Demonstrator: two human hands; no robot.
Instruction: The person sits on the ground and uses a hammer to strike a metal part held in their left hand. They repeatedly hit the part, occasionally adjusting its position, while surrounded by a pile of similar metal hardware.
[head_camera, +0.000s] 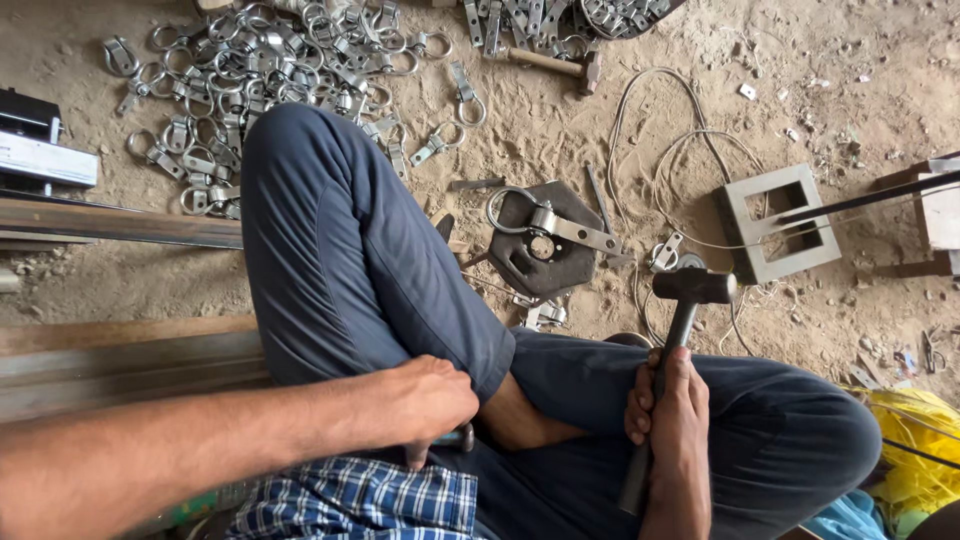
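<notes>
Hammer (690, 300): black head up, held over the crossed legs, near the dirt floor (560, 130).
Right hand (672, 410): fingers wrapped tight round the hammer handle.
Left hand (430, 400): fingers curled on a small thing at the lap; I cannot tell what.
Metal plate (545, 240): a ring clamp (540, 215) lies on it.
Doing it well: I think grip low and hit straight down.
Containers: none; a pile of clamps (270, 70) lies loose on the floor.

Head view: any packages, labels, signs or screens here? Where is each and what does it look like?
Box or case: left edge, on the sandy ground above the steel bars; black body with a long white panel; too cut off to tell more.
Yellow plastic wrapping: bottom right corner, crumpled, beside the knee; no label visible.
No signs or screens in view.
</notes>
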